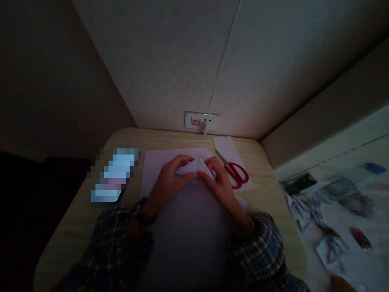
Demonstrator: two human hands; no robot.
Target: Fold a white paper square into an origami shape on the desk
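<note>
A folded piece of white paper (194, 165) with a pointed top and a crease down its middle is held between both hands. My left hand (172, 178) pinches its left side, thumb in front and fingers behind. On the other side, my right hand (220, 178) grips the paper with the thumb near its lower middle. Beneath the hands lie white paper sheets (152, 166). Scissors with red handles (238, 174) rest just right of my right hand, on a strip of white paper (226, 144), blades pointing up and left.
A phone with a lit, blurred-out screen (117, 174) lies at the left of the wooden table (264, 162). Behind the table, a wall socket (202, 121) holds a plug. Lower down at the right, crumpled paper and wrappers (331, 243) lie on a pale surface.
</note>
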